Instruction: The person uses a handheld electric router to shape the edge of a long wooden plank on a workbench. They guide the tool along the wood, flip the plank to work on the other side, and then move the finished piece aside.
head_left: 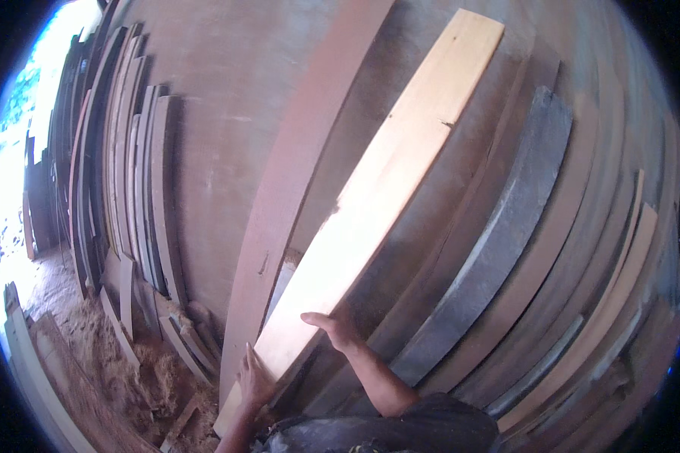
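Note:
A long pale wooden plank (pixel 389 177) slants from the lower middle up to the upper right. It has a notch in its left edge and a dark split near its right edge. My right hand (pixel 338 332) grips the plank's right edge, thumb on the bright face, the other fingers hidden at the edge or behind. Lower down, my left hand (pixel 255 380) holds the left edge near the bottom end, fingertips against the face. Directly left of the plank, a wide reddish-brown board (pixel 283 181) leans on the wall.
More boards lean along the right, among them a grey one (pixel 506 219) and a narrow light one (pixel 619 279). Upright planks (pixel 162 189) stand against the wall (pixel 227 106) at left. Sawdust and offcuts (pixel 185 347) litter the floor at lower left.

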The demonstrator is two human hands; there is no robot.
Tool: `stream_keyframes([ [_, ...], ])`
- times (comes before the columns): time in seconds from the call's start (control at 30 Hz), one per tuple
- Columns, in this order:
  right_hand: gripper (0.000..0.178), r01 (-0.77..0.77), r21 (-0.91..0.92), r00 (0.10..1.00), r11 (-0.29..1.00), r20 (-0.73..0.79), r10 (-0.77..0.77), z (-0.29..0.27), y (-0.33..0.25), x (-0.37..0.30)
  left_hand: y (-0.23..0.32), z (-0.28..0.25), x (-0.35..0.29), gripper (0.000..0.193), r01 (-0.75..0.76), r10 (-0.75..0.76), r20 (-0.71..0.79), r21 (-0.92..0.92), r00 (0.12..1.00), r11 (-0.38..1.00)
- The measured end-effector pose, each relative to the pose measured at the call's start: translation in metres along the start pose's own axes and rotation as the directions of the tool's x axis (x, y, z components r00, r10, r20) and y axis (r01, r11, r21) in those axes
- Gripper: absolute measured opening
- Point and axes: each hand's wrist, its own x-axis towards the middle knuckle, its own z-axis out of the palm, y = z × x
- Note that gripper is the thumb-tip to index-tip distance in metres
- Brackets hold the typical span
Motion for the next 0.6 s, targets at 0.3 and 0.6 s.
stream_keyframes([
  [0.3, 0.043, 0.042, 0.089, 0.996, 0.995, -0.076, -0.035, 0.0072, -0.001, -0.0017, -0.0017, -0.0033, -0.0021, 0.118, -0.047, 0.047, -0.021, -0.007, 0.999, 0.999],
  [0.6, 0.042, 0.042, 0.072, 0.996, 0.997, -0.085, -0.036, 0.0068, -0.0076, -0.0011, -0.0053, 0.0027, 0.0018, 0.13, -0.073, 0.071, -0.043, -0.037, 0.997, 0.997],
])
